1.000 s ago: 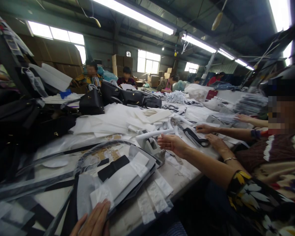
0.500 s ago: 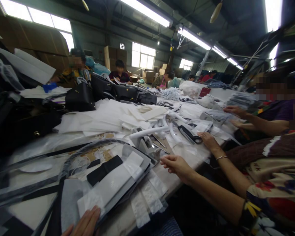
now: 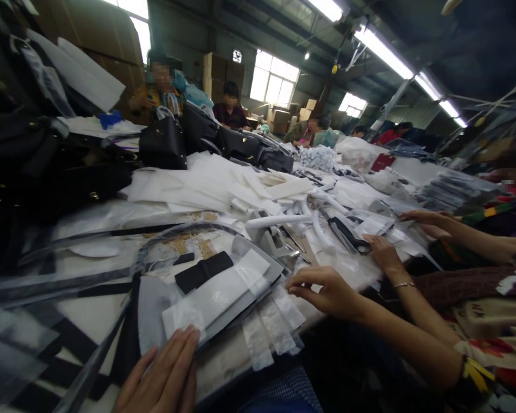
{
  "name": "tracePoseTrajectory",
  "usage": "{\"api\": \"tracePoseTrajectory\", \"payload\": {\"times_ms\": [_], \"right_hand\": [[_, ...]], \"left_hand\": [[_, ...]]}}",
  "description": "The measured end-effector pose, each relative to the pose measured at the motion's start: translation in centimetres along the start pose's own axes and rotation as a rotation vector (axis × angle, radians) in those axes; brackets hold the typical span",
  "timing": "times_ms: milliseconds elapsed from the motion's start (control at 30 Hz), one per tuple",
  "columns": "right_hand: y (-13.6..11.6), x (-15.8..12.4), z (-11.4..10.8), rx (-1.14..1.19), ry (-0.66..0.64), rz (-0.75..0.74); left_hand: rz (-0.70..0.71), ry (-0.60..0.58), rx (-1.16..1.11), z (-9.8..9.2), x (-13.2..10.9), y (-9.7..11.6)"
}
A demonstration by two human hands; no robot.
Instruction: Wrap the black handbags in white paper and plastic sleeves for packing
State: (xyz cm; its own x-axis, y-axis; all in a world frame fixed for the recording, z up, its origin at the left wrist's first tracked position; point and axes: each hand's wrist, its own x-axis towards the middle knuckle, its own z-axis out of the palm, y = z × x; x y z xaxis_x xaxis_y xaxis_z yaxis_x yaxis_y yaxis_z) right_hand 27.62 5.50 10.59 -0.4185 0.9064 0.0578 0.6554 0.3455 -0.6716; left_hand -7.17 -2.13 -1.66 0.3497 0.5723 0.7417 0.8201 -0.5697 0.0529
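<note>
My left hand (image 3: 165, 370) lies palm down at the near edge, fingers stretched out. Its fingertips touch a white paper packet (image 3: 215, 295) with clear film about it. The packet rests on a flat grey-and-black bag (image 3: 157, 304) whose long handle (image 3: 184, 229) is wrapped in plastic. Above the packet, a folded black piece (image 3: 204, 272) lies on the same bag. Just right of the bag are clear plastic strips (image 3: 258, 341) at the table edge. My right hand is out of view.
A co-worker's hand (image 3: 322, 289) hovers near the bag's right end; the other hand (image 3: 384, 252) is by a black strap (image 3: 346, 232). A tape dispenser (image 3: 269, 235) stands behind. White sheets (image 3: 202, 183) and black handbags (image 3: 163, 143) cover the far side.
The view has swung left, so everything shifts right in it. More of my left hand shows, still on the packet. The co-worker's near hand has changed pose, its fingers more curled.
</note>
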Motion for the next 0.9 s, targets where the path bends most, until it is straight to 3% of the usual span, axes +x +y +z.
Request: {"api": "tracePoseTrajectory", "payload": {"times_ms": [133,267,400,500,700,900], "right_hand": [[-5.8,4.6,1.3,-0.062,-0.355,-0.349],[-9.5,10.6,5.1,-0.099,-0.594,-0.600],[-11.1,15.8,9.0,-0.409,-0.769,-0.713],[-12.1,18.0,10.6,-0.607,-0.911,-0.720],[-14.4,19.3,12.3,-0.858,-0.998,-0.738],[-14.7,19.4,13.4,-0.917,-1.013,-0.816]], "left_hand": [[-0.115,-0.040,-0.001,-1.4,1.3,1.5],[-0.201,-0.044,-0.030,-1.6,1.8,2.4],[-0.218,-0.045,-0.057,-1.4,1.4,2.5],[-0.234,-0.046,-0.092,-1.2,1.0,2.5],[-0.253,-0.015,-0.118,-0.8,0.7,2.6],[-0.320,0.039,-0.117,-0.5,0.7,2.7]]}}
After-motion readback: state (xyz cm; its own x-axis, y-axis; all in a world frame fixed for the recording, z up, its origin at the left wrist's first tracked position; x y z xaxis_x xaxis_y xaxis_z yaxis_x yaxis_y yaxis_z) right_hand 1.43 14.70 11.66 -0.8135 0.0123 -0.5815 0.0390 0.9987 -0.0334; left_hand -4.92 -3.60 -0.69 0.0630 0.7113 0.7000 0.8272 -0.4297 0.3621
